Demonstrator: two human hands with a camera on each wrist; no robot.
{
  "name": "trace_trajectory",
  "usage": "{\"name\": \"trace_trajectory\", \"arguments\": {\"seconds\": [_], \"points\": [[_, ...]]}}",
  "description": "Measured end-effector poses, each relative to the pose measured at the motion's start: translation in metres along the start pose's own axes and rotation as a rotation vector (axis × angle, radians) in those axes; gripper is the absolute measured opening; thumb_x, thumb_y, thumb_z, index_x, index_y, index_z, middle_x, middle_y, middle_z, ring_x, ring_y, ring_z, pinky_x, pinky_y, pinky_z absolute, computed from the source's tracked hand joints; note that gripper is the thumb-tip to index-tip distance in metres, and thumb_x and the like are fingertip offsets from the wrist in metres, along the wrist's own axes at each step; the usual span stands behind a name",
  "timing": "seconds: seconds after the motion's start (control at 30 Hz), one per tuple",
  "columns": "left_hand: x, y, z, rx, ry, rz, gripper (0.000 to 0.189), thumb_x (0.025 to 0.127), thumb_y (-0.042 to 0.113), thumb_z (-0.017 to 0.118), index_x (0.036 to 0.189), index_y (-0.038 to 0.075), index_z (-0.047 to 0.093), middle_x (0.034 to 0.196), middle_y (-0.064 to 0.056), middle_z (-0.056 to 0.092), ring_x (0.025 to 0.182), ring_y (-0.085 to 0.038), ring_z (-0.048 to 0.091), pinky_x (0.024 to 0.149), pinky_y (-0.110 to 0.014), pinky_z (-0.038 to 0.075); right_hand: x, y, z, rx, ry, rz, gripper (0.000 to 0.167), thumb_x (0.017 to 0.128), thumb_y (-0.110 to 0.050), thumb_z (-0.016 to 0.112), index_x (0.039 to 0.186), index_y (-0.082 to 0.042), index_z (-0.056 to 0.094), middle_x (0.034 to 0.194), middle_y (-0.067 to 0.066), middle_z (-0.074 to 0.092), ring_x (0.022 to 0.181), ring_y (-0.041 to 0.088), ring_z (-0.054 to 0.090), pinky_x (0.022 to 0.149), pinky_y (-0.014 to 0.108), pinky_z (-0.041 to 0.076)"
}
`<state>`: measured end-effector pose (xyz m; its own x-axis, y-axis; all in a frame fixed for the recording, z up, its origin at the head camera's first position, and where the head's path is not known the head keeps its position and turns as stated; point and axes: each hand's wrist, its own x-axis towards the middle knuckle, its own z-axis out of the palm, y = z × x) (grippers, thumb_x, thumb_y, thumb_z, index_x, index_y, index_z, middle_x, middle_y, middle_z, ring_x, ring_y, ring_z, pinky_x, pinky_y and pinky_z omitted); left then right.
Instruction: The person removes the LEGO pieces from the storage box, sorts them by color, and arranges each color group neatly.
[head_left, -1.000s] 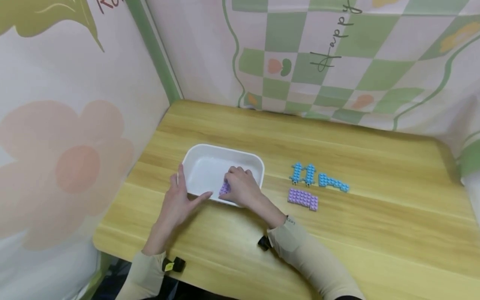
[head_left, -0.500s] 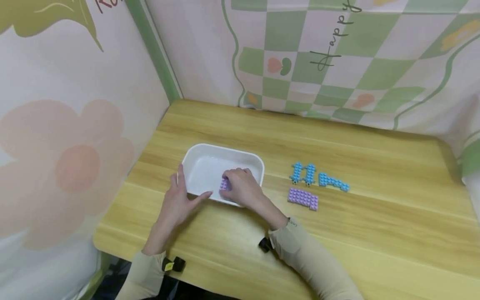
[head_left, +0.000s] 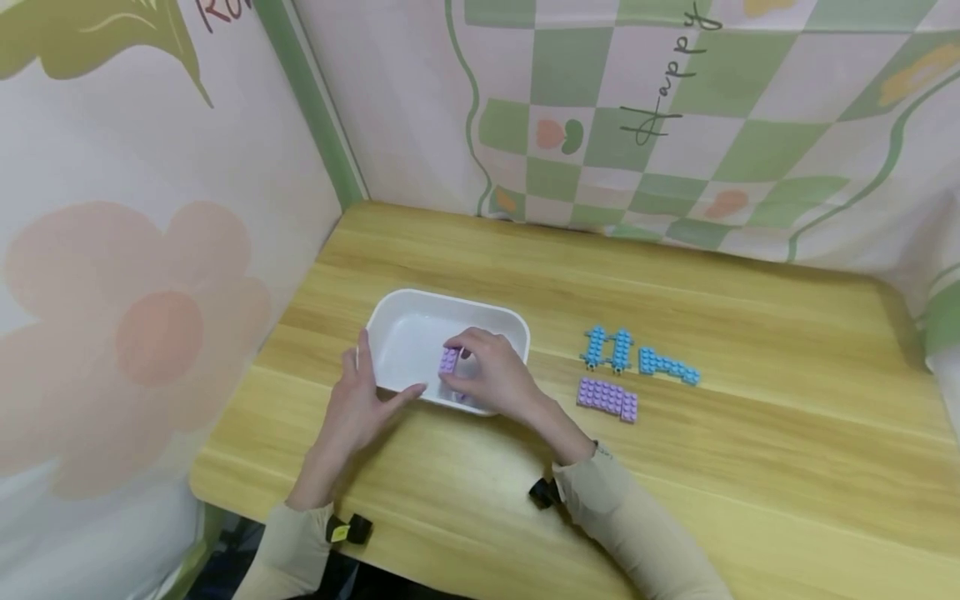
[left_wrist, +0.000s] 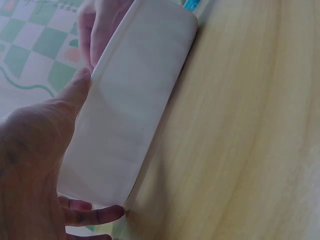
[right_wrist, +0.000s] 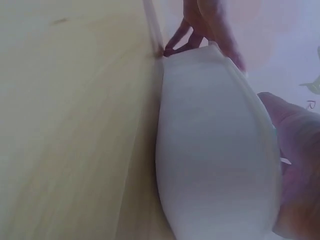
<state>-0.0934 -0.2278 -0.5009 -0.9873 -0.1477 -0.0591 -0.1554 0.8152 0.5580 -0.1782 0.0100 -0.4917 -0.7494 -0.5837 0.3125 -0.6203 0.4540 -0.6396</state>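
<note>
Inside a white plastic tray [head_left: 408, 327], a purple studded building brick [head_left: 448, 360] is pinched between the thumb and fingers of my right hand [head_left: 491, 375]. A bit of purple also shows under that hand, mostly hidden. My left hand [head_left: 360, 408] holds the tray's near left corner, thumb along the near rim and fingers against the left end. In the left wrist view, the left thumb [left_wrist: 75, 92] lies at the rim of the tray wall [left_wrist: 125, 95]. The right wrist view has the tray's outer wall hiding the brick.
On the wooden table [head_left: 750, 467], right of the tray, lie two blue wheel-base pieces [head_left: 607, 348]. Beside them are joined blue bricks [head_left: 667, 365] and purple bricks [head_left: 606, 398]. A printed curtain [head_left: 637, 167] hangs behind the table, and a wall panel [head_left: 150, 250] stands at left.
My right hand has lifted and drawn slightly right, and the pinched purple brick now shows more fully. My left hand has stayed on the tray.
</note>
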Motion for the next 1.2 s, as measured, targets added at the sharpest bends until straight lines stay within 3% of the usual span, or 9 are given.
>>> {"name": "trace_trajectory", "arguments": {"seconds": [0.13, 0.3, 0.5, 0.7, 0.77, 0.83, 0.9, 1.0, 1.2], "points": [[0.001, 0.001, -0.002, 0.003, 0.004, 0.003, 0.134, 0.092, 0.07, 0.078, 0.176, 0.001, -0.001, 0.162, -0.036, 0.036, 0.11, -0.047, 0.067, 0.096, -0.06, 0.065, -0.008, -0.007, -0.017, 0.001, 0.002, 0.016, 0.041, 0.089, -0.022, 0.091, 0.123, -0.005, 0.077, 0.111, 0.009, 0.08, 0.1, 0.027, 0.073, 0.097, 0.05, 0.059], [0.002, 0.003, -0.004, -0.001, 0.009, 0.01, 0.134, 0.092, 0.07, 0.078, 0.176, 0.001, -0.002, 0.162, -0.036, 0.035, 0.11, -0.046, 0.066, 0.096, -0.06, 0.064, -0.019, -0.009, -0.038, 0.021, 0.008, 0.016, 0.041, 0.091, -0.02, 0.091, 0.125, -0.004, 0.077, 0.115, 0.009, 0.08, 0.106, 0.027, 0.073, 0.099, 0.048, 0.062], [0.004, 0.004, -0.003, 0.0, 0.003, 0.005, 0.135, 0.092, 0.071, 0.078, 0.176, 0.003, -0.002, 0.164, -0.035, 0.034, 0.1, -0.039, 0.065, 0.089, -0.054, 0.065, -0.035, -0.005, -0.066, 0.041, 0.06, -0.009, 0.041, 0.089, -0.012, 0.091, 0.124, 0.003, 0.076, 0.114, 0.013, 0.08, 0.103, 0.029, 0.073, 0.095, 0.052, 0.064], [0.005, 0.004, -0.003, 0.001, -0.007, 0.002, 0.136, 0.092, 0.074, 0.076, 0.176, 0.004, -0.003, 0.165, -0.035, 0.033, 0.098, -0.036, 0.063, 0.086, -0.05, 0.063, -0.06, 0.006, -0.091, 0.031, 0.137, 0.046, 0.041, 0.086, -0.002, 0.091, 0.124, 0.001, 0.076, 0.115, 0.012, 0.08, 0.103, 0.028, 0.074, 0.093, 0.056, 0.066], [0.004, 0.003, -0.003, 0.003, -0.008, 0.0, 0.136, 0.091, 0.074, 0.076, 0.176, 0.004, -0.003, 0.165, -0.035, 0.033, 0.1, -0.037, 0.064, 0.087, -0.052, 0.064, -0.072, 0.012, -0.099, 0.005, 0.174, 0.06, 0.042, 0.085, -0.001, 0.091, 0.124, -0.001, 0.077, 0.114, 0.01, 0.08, 0.103, 0.027, 0.073, 0.094, 0.05, 0.066], [0.003, 0.003, -0.002, 0.008, -0.01, -0.001, 0.136, 0.091, 0.075, 0.076, 0.177, 0.005, -0.003, 0.166, -0.035, 0.033, 0.103, -0.039, 0.065, 0.09, -0.054, 0.064, -0.085, 0.018, -0.109, -0.015, 0.206, 0.07, 0.043, 0.084, 0.001, 0.091, 0.125, -0.002, 0.077, 0.112, 0.01, 0.08, 0.102, 0.024, 0.073, 0.095, 0.035, 0.065], [0.002, 0.003, -0.001, 0.006, -0.014, -0.003, 0.136, 0.091, 0.075, 0.076, 0.177, 0.005, -0.003, 0.166, -0.035, 0.032, 0.106, -0.042, 0.066, 0.092, -0.056, 0.064, -0.1, 0.023, -0.119, -0.03, 0.23, 0.089, 0.045, 0.084, 0.002, 0.09, 0.127, -0.002, 0.076, 0.111, 0.009, 0.08, 0.103, 0.015, 0.071, 0.097, 0.018, 0.06], [0.0, 0.002, -0.001, 0.001, -0.019, -0.012, 0.136, 0.091, 0.075, 0.076, 0.177, 0.006, -0.004, 0.167, -0.035, 0.031, 0.111, -0.044, 0.066, 0.097, -0.059, 0.063, -0.123, 0.032, -0.133, -0.024, 0.255, 0.129, 0.048, 0.084, 0.005, 0.089, 0.13, -0.002, 0.076, 0.111, 0.009, 0.08, 0.106, -0.001, 0.066, 0.101, 0.002, 0.047], [-0.004, 0.002, -0.002, -0.003, -0.021, -0.024, 0.136, 0.091, 0.076, 0.075, 0.177, 0.005, -0.003, 0.168, -0.034, 0.031, 0.107, -0.041, 0.065, 0.094, -0.056, 0.063, -0.163, 0.052, -0.153, -0.067, 0.275, 0.227, 0.05, 0.082, 0.006, 0.09, 0.129, -0.001, 0.076, 0.113, 0.014, 0.08, 0.107, -0.015, 0.058, 0.105, -0.003, 0.036]]}}
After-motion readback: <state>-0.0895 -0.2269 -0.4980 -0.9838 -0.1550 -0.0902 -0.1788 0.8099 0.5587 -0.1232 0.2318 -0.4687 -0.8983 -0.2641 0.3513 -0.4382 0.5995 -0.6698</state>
